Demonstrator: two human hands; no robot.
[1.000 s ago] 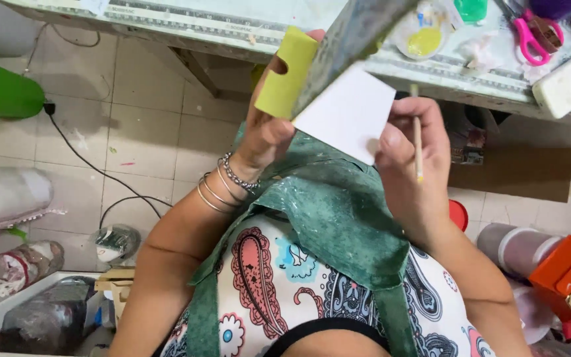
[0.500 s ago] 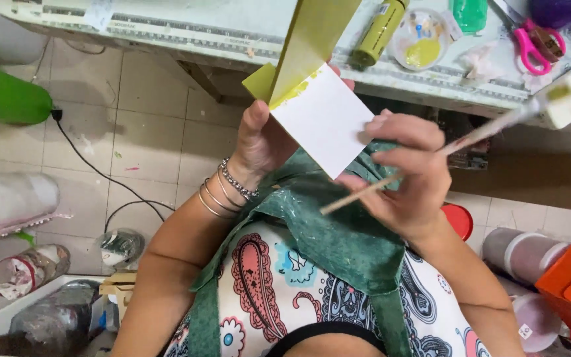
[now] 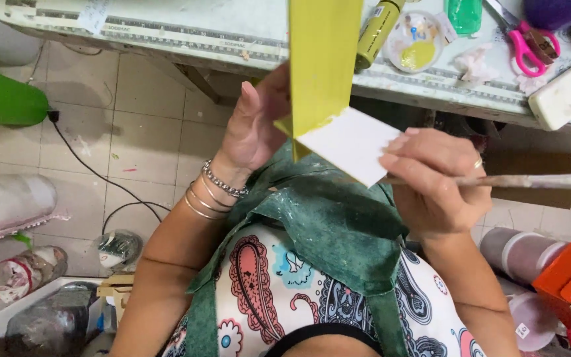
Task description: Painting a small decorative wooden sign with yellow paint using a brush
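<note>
Steadiness matters as our left hand [image 3: 256,125] grips the half-painted yellow-green box [image 3: 325,73] and our right hand [image 3: 431,178] pinches the paintbrush [image 3: 530,180], stroking evenly across its bare white panel [image 3: 351,144].

Two hands, left [image 3: 254,129] and right [image 3: 431,178], are working just below the table [image 3: 186,33]: one box [image 3: 325,86], one brush [image 3: 530,180]. Sitting on the table: one scissors [image 3: 527,46], one bottle [image 3: 377,33], one dish [image 3: 418,41].
</note>
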